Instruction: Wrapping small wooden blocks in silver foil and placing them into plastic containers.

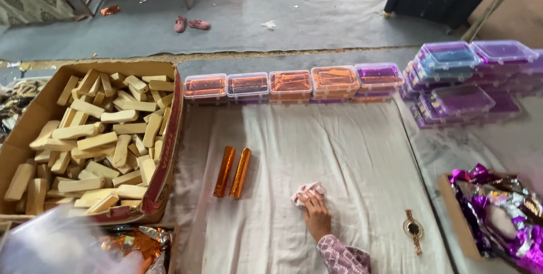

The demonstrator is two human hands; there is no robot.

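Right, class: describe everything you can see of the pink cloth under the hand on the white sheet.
The pink cloth is a small, crumpled wad of pale pink fabric, soft-looking and bunched. It lies on the white sheet near the lower middle of the view, right of two orange foil-wrapped sticks and apart from them. The right hand, in a patterned sleeve, presses on it from below with fingers spread over its near edge, hiding part of it. Its far edge shows free.
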